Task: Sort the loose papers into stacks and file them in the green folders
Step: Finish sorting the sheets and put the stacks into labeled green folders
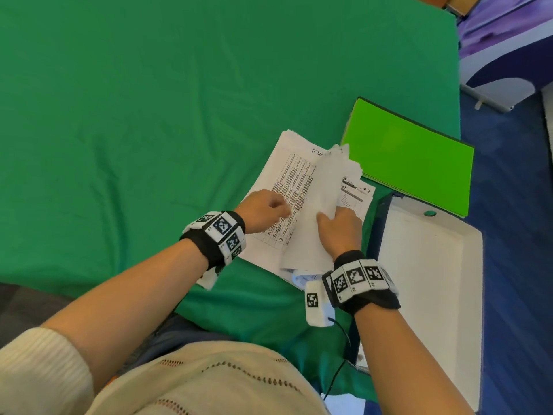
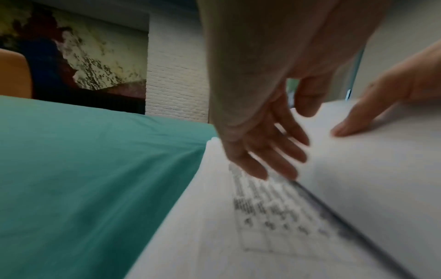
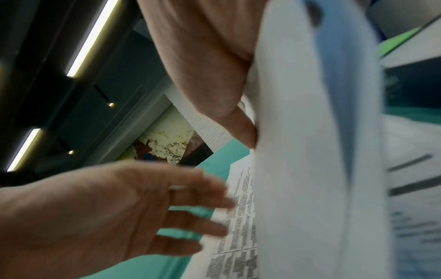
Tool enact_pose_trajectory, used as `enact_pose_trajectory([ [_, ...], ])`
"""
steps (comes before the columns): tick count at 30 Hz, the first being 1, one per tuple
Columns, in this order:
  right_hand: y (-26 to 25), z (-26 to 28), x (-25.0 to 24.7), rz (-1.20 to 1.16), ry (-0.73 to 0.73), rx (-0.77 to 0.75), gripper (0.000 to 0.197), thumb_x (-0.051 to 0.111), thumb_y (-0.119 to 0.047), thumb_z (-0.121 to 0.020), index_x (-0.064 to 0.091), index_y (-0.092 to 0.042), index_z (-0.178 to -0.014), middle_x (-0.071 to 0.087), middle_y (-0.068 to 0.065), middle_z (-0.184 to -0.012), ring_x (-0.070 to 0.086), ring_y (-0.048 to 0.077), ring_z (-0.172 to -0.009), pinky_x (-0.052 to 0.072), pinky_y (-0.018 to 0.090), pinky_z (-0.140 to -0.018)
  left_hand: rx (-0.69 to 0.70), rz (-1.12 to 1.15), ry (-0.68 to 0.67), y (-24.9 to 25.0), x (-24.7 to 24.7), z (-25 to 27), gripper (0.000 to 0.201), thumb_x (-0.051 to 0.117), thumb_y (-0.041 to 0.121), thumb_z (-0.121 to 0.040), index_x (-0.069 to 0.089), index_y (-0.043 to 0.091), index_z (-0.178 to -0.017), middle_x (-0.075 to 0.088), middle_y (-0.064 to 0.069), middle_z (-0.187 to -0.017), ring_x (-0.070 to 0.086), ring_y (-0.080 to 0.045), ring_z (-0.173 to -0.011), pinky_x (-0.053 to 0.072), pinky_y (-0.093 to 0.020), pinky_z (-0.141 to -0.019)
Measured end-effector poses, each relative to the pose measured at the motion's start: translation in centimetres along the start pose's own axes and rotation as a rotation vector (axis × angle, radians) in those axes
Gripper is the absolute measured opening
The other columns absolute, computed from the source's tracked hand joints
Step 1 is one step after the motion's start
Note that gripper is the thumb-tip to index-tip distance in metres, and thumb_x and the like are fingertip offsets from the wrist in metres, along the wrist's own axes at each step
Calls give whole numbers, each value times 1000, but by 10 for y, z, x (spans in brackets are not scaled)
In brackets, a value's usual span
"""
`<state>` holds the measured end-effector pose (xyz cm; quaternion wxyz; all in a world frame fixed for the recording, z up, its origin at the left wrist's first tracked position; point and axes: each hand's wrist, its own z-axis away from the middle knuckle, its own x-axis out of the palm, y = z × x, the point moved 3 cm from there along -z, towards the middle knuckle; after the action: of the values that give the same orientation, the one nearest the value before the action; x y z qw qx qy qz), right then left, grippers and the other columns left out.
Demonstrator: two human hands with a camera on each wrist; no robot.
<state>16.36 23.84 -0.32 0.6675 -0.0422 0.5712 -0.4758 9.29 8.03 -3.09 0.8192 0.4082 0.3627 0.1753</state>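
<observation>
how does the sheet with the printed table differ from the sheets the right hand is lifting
The flat white sheet with the printed table lies face up on the green cloth under the open left hand. The raised white sheets stand bent upward, blank back showing, pinched by the right hand. Both are white paper.

Printed table (image 2: pixel 274 211) blurred, unreadable; white box (image 1: pixel 434 295) cut off below.
</observation>
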Motion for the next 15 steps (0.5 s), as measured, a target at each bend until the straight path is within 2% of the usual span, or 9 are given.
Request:
enact_pose_trajectory([
  [1,3,1,-4,18,9,-12,32,54,-16,-94,62,-3,-122,65,15,-120,58,33,-109,43,28,-86,-58,-86,81,-11,-4,-1,27,53,28,-97,70,7,-98,72,-9,-100,67,-24,-91,54,-38,-84],
  [3,9,2,-9,19,32,-26,35,54,-11,-92,60,-5,-126,64,14,-123,58,31,-111,40,23,-84,-146,-225,158,-31,-7,-2,30,55,29,-96,69,2,-97,72,-14,-97,64,-25,-82,53,-39,-79],
  [6,16,2,-16,37,75,-22,36,55,-9,-91,60,-7,-126,64,14,-123,59,31,-110,37,20,-81,-190,-358,200,-45,-7,0,25,59,28,-93,66,6,-102,68,-10,-104,63,-25,-92,54,-39,-83],
  [8,14,5,-20,40,92,-31,38,53,-8,-90,56,-8,-128,63,15,-123,59,31,-109,38,22,-82,-199,-363,265,-43,-6,3,29,60,35,-93,65,9,-104,65,-8,-107,62,-24,-94,53,-37,-83],
  [10,4,12,-21,35,100,-91,49,52,-4,-90,44,-12,-137,63,14,-119,59,33,-104,44,29,-85,-159,-222,273,-30,-3,4,41,55,48,-94,65,10,-101,67,-4,-100,63,-21,-90,52,-34,-80],
  [12,-12,22,-17,102,98,-165,67,52,-4,-89,24,-20,-148,62,9,-102,60,30,-87,47,34,-76,-113,26,191,-6,2,4,62,47,66,-88,65,10,-107,68,-3,-102,65,-21,-92,53,-34,-83],
  [14,-24,34,-3,220,69,-236,82,54,-7,-90,4,-22,-154,54,0,-85,54,22,-71,43,31,-64,-170,377,74,18,4,2,75,46,77,-80,63,13,-116,68,-3,-108,66,-22,-96,55,-39,-85],
  [15,-29,41,4,248,32,-279,85,55,-10,-91,-1,-22,-154,55,-1,-82,54,22,-69,43,31,-63,-220,508,49,24,4,-2,74,51,76,-78,62,14,-116,68,-3,-108,67,-22,-96,56,-40,-84],
])
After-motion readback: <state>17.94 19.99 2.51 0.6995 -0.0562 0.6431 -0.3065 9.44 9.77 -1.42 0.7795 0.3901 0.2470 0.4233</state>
